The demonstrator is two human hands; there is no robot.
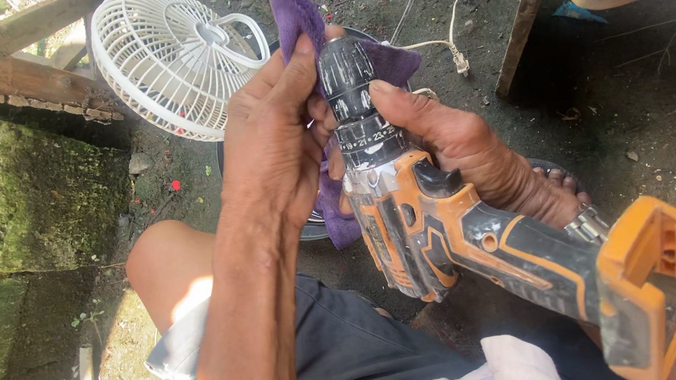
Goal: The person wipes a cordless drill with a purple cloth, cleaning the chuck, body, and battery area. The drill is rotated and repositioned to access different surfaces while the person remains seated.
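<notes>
I hold an orange and grey cordless drill [479, 237] with no battery in its base, chuck pointing up and away. My right hand [469, 145] wraps the body just behind the black chuck [343, 66], thumb on the numbered collar. My left hand [270, 151] presses a purple cloth [291, 4] against the left side of the chuck. The cloth runs up above my fingers and hangs down behind the drill to below my palm.
A white fan grille [170, 56] lies on the dirt ahead, left of the drill. A white cord with a plug [459, 57] trails behind it. Mossy concrete [8, 194] is at left, a wooden post [517, 38] at right. White cloth [495, 376] rests on my lap.
</notes>
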